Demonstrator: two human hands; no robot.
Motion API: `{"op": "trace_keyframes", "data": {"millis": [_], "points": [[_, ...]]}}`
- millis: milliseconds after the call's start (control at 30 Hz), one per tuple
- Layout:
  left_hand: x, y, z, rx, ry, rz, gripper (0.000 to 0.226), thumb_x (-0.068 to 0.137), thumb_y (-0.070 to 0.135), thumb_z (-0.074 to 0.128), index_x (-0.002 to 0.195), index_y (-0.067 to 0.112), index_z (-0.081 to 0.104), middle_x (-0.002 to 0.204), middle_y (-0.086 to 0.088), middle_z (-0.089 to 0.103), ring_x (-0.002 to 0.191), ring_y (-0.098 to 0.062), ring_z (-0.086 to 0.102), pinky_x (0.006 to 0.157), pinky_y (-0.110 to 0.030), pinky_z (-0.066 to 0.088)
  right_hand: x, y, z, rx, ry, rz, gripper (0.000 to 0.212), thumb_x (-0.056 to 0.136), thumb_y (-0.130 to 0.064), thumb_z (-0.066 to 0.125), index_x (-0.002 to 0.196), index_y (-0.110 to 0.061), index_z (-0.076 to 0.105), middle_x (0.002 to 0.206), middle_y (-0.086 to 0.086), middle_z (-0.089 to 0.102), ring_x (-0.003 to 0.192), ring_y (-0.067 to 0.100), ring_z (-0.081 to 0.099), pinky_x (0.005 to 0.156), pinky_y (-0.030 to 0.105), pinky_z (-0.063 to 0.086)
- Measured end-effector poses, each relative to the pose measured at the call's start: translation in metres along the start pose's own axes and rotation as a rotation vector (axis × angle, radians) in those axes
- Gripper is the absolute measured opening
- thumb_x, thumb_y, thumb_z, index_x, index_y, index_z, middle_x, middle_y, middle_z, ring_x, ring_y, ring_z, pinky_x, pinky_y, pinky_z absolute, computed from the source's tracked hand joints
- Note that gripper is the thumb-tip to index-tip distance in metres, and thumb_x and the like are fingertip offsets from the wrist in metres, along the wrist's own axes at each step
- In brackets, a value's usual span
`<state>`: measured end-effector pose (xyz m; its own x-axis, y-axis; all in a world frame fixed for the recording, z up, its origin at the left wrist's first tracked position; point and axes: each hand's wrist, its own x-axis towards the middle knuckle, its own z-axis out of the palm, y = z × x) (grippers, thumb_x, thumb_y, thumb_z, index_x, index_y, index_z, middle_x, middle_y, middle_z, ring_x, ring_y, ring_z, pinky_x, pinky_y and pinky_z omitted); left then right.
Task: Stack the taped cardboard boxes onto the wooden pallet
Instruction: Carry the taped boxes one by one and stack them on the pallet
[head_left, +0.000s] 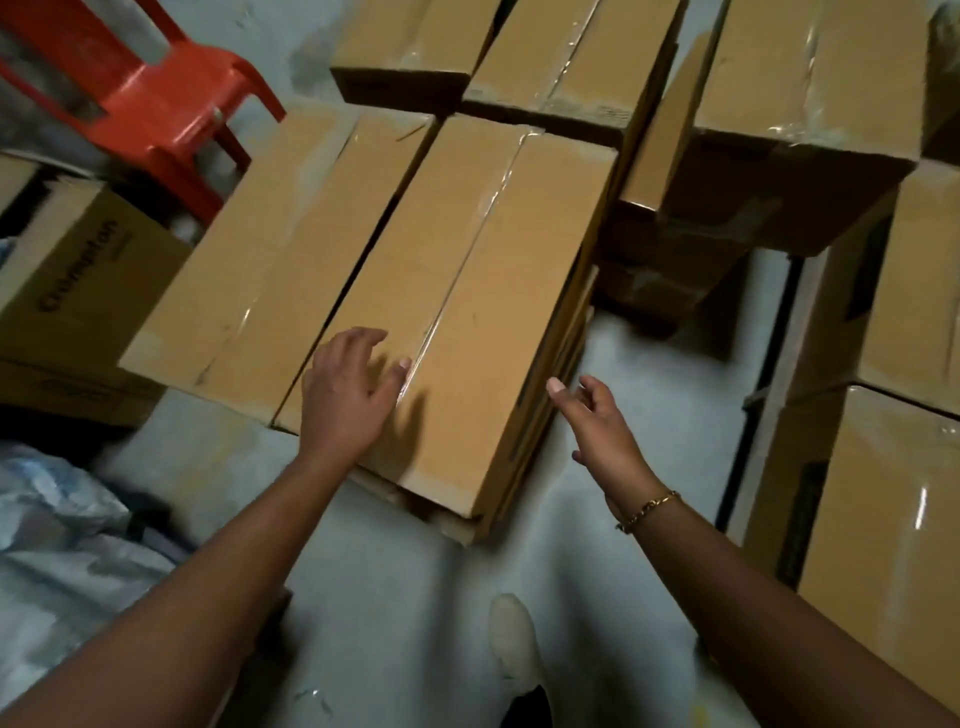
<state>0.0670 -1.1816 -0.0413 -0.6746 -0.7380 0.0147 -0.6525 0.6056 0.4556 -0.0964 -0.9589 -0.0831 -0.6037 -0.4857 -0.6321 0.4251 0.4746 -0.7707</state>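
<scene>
Fingers (366, 339) splayed, left hand (348, 395) over taped box (493, 291) end, right hand (597, 423) beside its edge, over floor (654, 358)

Chair: red plastic chair (156, 104), top left, legs on the floor.
Carton: printed carton (78, 275) at the left edge below the chair, its dark lettering blurred.
Sacks: pale crumpled sacks (62, 545), lower left.
Floor: grey concrete floor (405, 597), scuffed.

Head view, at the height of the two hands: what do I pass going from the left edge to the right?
Crumpled white plastic sheeting → left hand → right hand → gold bracelet → taped box at the right edge.
</scene>
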Motion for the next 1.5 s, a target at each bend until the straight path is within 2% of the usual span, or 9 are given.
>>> {"op": "trace_keyframes", "data": {"millis": [167, 300, 600, 700, 833, 1000, 1133, 1333, 1500], "points": [[0.031, -0.045, -0.001, 0.101, -0.079, -0.099, 0.074, 0.093, 0.061, 0.041, 0.150, 0.014, 0.046, 0.159, -0.011, 0.040, 0.145, -0.033, 0.033, 0.110, -0.055, 0.030, 0.033, -0.014, 0.056, -0.040, -0.001, -0.007, 0.134, 0.054, -0.099, 0.059, 0.163, -0.036, 0.014, 0.169, -0.009, 0.023, 0.152, 0.020, 0.030, 0.121, 0.055, 0.032], [0.041, -0.066, 0.006, 0.150, -0.174, -0.210, 0.077, 0.101, 0.063, 0.040, 0.159, 0.014, 0.030, 0.165, -0.012, 0.028, 0.150, -0.033, 0.023, 0.116, -0.057, 0.024, 0.047, -0.009, 0.076, -0.061, 0.042, -0.050, 0.120, 0.063, -0.097, 0.056, 0.161, -0.038, 0.018, 0.160, -0.013, 0.041, 0.145, 0.016, 0.042, 0.120, 0.047, 0.036], [0.046, -0.064, 0.020, 0.190, -0.086, -0.211, 0.087, 0.090, 0.068, 0.039, 0.152, 0.007, 0.039, 0.148, -0.020, 0.040, 0.136, -0.038, 0.033, 0.107, -0.054, 0.030, 0.056, 0.003, 0.073, -0.136, 0.107, -0.084, 0.071, 0.095, -0.070, 0.048, 0.157, -0.050, 0.021, 0.152, -0.013, 0.051, 0.136, 0.022, 0.053, 0.114, 0.051, 0.044], [0.050, -0.060, 0.022, 0.123, -0.111, -0.235, 0.083, 0.097, 0.061, 0.051, 0.155, 0.005, 0.034, 0.146, -0.022, 0.040, 0.133, -0.040, 0.036, 0.108, -0.052, 0.031, 0.052, 0.006, 0.067, -0.011, 0.140, -0.048, 0.072, 0.089, -0.070, 0.056, 0.153, -0.048, 0.032, 0.145, -0.015, 0.057, 0.127, 0.017, 0.059, 0.108, 0.050, 0.050], [0.053, -0.053, 0.023, -0.050, -0.217, -0.295, 0.069, 0.095, 0.058, 0.059, 0.141, 0.006, 0.048, 0.139, -0.018, 0.042, 0.124, -0.040, 0.050, 0.101, -0.045, 0.042, 0.036, 0.017, 0.064, 0.134, 0.142, 0.078, 0.081, 0.077, -0.072, 0.071, 0.148, -0.042, 0.045, 0.136, -0.014, 0.063, 0.121, 0.016, 0.063, 0.105, 0.050, 0.053], [0.055, -0.047, 0.017, -0.166, -0.288, -0.403, 0.074, 0.090, 0.064, 0.064, 0.144, 0.016, 0.048, 0.139, -0.014, 0.060, 0.126, -0.038, 0.056, 0.102, -0.046, 0.044, 0.029, 0.021, 0.069, 0.216, 0.154, 0.063, 0.082, 0.068, -0.067, 0.083, 0.140, -0.041, 0.052, 0.127, -0.015, 0.069, 0.116, 0.013, 0.067, 0.104, 0.045, 0.054], [0.048, -0.042, 0.015, -0.227, -0.393, -0.459, 0.072, 0.084, 0.069, 0.068, 0.134, 0.017, 0.061, 0.129, -0.009, 0.066, 0.106, -0.027, 0.059, 0.097, -0.047, 0.049, 0.020, 0.025, 0.051, 0.243, 0.159, 0.055, 0.084, 0.068, -0.064, 0.085, 0.142, -0.042, 0.051, 0.127, -0.014, 0.069, 0.116, 0.016, 0.067, 0.103, 0.047, 0.054], [-0.016, -0.008, 0.032, -0.171, -0.334, -0.356, 0.085, 0.077, 0.087, 0.056, 0.133, 0.023, 0.059, 0.120, -0.004, 0.070, 0.104, -0.030, 0.064, 0.090, -0.051, 0.054, -0.014, 0.052, -0.001, 0.257, 0.151, 0.038, 0.082, 0.068, -0.060, 0.086, 0.141, -0.041, 0.053, 0.122, -0.014, 0.072, 0.112, 0.011, 0.070, 0.102, 0.044, 0.055], [-0.067, 0.056, 0.054, -0.245, -0.319, -0.319, 0.074, 0.086, 0.073, 0.060, 0.137, 0.020, 0.052, 0.115, -0.003, 0.066, 0.096, -0.026, 0.059, 0.086, -0.045, 0.051, -0.062, 0.090, -0.056, 0.288, 0.215, 0.066, 0.084, 0.074, -0.057, 0.086, 0.147, -0.037, 0.048, 0.128, -0.014, 0.069, 0.117, 0.011, 0.066, 0.104, 0.041, 0.054]]}}
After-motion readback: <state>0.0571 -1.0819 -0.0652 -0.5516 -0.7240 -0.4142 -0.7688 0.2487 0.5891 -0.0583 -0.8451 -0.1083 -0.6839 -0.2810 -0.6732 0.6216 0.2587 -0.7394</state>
